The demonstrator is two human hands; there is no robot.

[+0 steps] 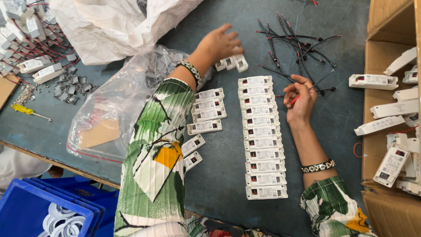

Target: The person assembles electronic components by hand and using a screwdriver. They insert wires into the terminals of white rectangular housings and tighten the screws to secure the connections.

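My left hand (221,43) spreads flat over small white modules (231,63) at the far end of the shorter row, while my right hand (299,100) pinches a red-tipped wire (294,98) beside the long column of white driver boxes (262,137). I judge this the wiring stage; next calls for matching lead to box. The dark blue-grey worktable (223,175) also carries black leads (298,44), a plastic bag (114,114), a cardboard carton (386,61) right.

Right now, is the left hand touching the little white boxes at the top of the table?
Touching. The head view shows the left hand lying flat on the small white boxes, its palm covering their upper edges with no gap visible.
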